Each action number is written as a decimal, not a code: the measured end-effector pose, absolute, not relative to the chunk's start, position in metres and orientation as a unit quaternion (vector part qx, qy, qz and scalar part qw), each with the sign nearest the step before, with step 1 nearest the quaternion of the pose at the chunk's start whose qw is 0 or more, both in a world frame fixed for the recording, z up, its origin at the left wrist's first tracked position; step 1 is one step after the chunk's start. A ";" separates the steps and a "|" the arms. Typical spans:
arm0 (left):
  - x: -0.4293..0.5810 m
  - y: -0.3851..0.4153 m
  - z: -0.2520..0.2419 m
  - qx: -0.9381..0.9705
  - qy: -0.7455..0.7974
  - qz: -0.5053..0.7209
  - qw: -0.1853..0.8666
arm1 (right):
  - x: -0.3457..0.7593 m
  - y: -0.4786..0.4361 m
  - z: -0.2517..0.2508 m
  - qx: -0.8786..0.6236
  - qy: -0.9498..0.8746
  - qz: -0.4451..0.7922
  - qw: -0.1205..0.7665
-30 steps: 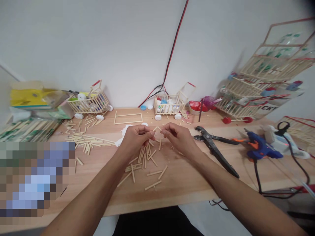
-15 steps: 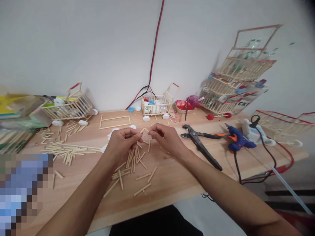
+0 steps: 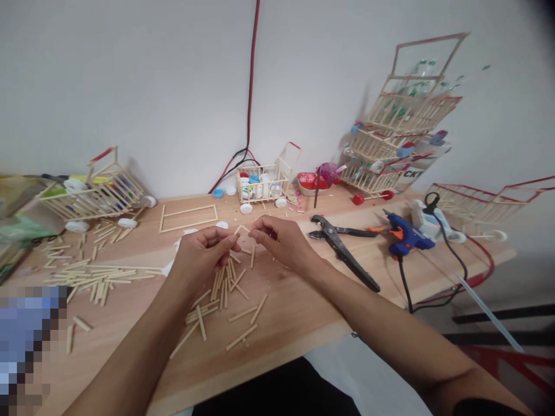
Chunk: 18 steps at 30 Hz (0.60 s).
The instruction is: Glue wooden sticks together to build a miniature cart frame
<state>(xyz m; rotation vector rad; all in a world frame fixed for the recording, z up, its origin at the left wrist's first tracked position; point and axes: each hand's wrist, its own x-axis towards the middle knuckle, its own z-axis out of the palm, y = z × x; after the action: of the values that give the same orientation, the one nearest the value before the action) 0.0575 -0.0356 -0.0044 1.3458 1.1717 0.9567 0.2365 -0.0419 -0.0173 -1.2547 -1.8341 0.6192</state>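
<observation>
Two sticks (image 3: 245, 229), angled together, between hands (image 3: 203, 247) (image 3: 281, 238)

the sticks (image 3: 241, 337) look matt wood, the glue gun (image 3: 407, 237) plastic.

The pale, wood-grained worktop (image 3: 295, 306) spans the frame, its far edge near the wall; a pixelated patch hides part at lower left. Short, pale wooden sticks (image 3: 224, 289) lie loosely crossed at lower centre, with a wider heap of wooden sticks (image 3: 97, 277) at left. Behind them rests a flat rectangular stick frame (image 3: 191, 224). A wooden-slat cart with a red handle (image 3: 104, 199) stands at left, a smaller white-wheeled cart (image 3: 262, 190) at centre, beside a flat blue cap (image 3: 217, 193). Rightward lie black-handled metal pliers (image 3: 347, 254) and a blue-and-orange glue gun (image 3: 410, 237).
</observation>
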 end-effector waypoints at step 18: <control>0.057 -0.034 -0.008 0.568 0.480 0.411 0.528 | 0.238 -0.042 -0.018 -0.493 -0.732 0.248 0.398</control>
<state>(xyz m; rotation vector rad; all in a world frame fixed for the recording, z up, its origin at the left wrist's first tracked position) 0.0567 -0.0339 -0.0079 1.3559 1.1468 0.9812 0.2378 -0.0416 -0.0177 -1.2488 -1.8540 0.6282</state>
